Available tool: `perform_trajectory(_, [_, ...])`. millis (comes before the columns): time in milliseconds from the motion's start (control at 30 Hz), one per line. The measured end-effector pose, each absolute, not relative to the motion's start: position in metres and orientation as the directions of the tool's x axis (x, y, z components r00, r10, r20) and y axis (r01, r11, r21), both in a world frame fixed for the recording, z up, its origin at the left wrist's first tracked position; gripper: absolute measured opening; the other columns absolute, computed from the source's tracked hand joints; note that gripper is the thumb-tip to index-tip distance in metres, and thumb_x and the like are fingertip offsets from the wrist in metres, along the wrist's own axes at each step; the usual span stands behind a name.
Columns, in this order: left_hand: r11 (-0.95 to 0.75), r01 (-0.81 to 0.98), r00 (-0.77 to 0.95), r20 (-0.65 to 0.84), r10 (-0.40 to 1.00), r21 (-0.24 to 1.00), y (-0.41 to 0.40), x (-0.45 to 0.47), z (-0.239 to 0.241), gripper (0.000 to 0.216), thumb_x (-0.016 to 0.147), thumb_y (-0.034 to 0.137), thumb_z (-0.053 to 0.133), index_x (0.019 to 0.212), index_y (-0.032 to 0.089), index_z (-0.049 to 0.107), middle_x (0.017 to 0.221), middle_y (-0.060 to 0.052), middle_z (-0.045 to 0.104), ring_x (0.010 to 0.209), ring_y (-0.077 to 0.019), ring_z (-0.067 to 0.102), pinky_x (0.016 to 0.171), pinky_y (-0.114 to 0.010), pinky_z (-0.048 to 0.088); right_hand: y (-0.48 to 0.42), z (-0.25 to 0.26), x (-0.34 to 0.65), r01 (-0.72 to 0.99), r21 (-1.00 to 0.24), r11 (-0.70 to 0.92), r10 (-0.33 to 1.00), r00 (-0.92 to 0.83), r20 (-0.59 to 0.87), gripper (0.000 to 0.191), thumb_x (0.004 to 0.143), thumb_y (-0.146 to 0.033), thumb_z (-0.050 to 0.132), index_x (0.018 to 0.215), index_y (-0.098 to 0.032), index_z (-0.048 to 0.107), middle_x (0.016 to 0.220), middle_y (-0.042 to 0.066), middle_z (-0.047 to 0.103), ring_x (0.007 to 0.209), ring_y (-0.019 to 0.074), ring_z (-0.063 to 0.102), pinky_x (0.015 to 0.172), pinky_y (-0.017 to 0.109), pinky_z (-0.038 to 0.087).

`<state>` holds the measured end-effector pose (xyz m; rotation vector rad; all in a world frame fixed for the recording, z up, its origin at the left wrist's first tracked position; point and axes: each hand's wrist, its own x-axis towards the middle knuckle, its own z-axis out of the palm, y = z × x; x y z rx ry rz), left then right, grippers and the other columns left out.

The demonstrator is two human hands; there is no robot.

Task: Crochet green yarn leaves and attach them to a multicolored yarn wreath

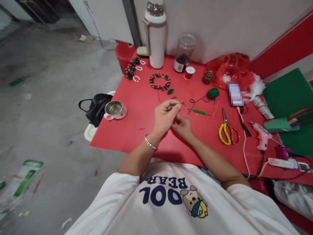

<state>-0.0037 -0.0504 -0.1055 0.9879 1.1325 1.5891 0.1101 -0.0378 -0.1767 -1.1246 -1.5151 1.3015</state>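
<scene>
My left hand (165, 115), with a silver bangle on its wrist, is raised over the red table (137, 130) and pinches a thin green cord (183, 103) between thumb and fingers. My right hand (183, 126) sits just below and right of it, fingers curled near the same cord; what it holds is hidden. The cord runs right toward a green-handled tool (198, 111) and a ball of green yarn (213, 93).
A braided ring (159, 81), bead bracelets (133, 69), a red spool (189, 72), a jar (183, 54) and a white flask (156, 36) stand at the back. A metal mug (114, 109) sits left. Yellow scissors (225, 130) and a pink glue gun (261, 134) lie right.
</scene>
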Motion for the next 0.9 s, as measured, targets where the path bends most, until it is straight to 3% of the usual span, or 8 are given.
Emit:
perform_trajectory(100, [-0.122,-0.243,-0.276,0.052,0.96,0.962,-0.043,0.001,-0.114,0.016,0.081,0.033,0.079,0.082,0.019,0.073,0.054,0.004,0.061,0.047,-0.0086,0.054,0.049,-0.02,0.044,-0.028,-0.155,0.144,-0.145,-0.989,-0.023,1.0,0.016,-0.026,0.037,0.074,-0.046,0.087,0.101,-0.026,0.073,0.098,0.003,0.083,0.095,0.02,0.078,0.094,0.039,0.063])
perform_trajectory(233, [-0.112,-0.207,-0.25,0.058,0.966,0.972,-0.042,0.012,-0.12,0.014,0.08,0.031,0.08,0.082,0.018,0.074,0.056,0.003,0.064,0.048,-0.0089,0.057,0.05,-0.02,0.046,-0.027,-0.132,0.156,-0.329,-0.942,-0.065,0.997,-0.058,-0.049,0.065,0.064,-0.046,0.097,0.121,-0.03,0.07,0.12,0.005,0.082,0.11,0.0226,0.078,0.099,0.04,0.064])
perform_trajectory(367, [-0.112,-0.153,-0.232,0.074,0.97,0.982,-0.045,0.017,-0.118,0.011,0.08,0.028,0.079,0.078,0.018,0.074,0.058,0.002,0.066,0.05,-0.0092,0.058,0.052,-0.02,0.047,-0.029,-0.133,0.145,-0.373,-0.919,-0.128,0.992,-0.057,-0.115,0.067,0.061,-0.044,0.098,0.12,-0.028,0.07,0.11,0.005,0.084,0.106,0.0223,0.079,0.101,0.04,0.064])
perform_trajectory(533, [-0.081,-0.131,-0.208,0.053,0.977,0.988,-0.046,0.018,-0.118,0.012,0.079,0.029,0.078,0.077,0.018,0.075,0.055,0.003,0.064,0.047,-0.0085,0.054,0.049,-0.02,0.043,-0.025,-0.136,0.142,-0.375,-0.925,-0.063,0.995,0.053,-0.089,0.054,0.064,-0.038,0.095,0.111,-0.027,0.074,0.095,0.0,0.084,0.097,0.0205,0.081,0.101,0.04,0.064])
perform_trajectory(900, [-0.117,-0.211,-0.227,0.068,0.971,0.971,-0.046,0.021,-0.13,0.019,0.087,0.038,0.076,0.087,0.02,0.068,0.048,0.006,0.059,0.04,-0.0099,0.051,0.045,-0.021,0.039,-0.028,-0.137,0.138,-0.324,-0.944,-0.071,0.993,0.063,-0.096,0.051,0.067,-0.034,0.092,0.114,-0.026,0.075,0.098,0.001,0.084,0.102,0.0229,0.081,0.105,0.044,0.064])
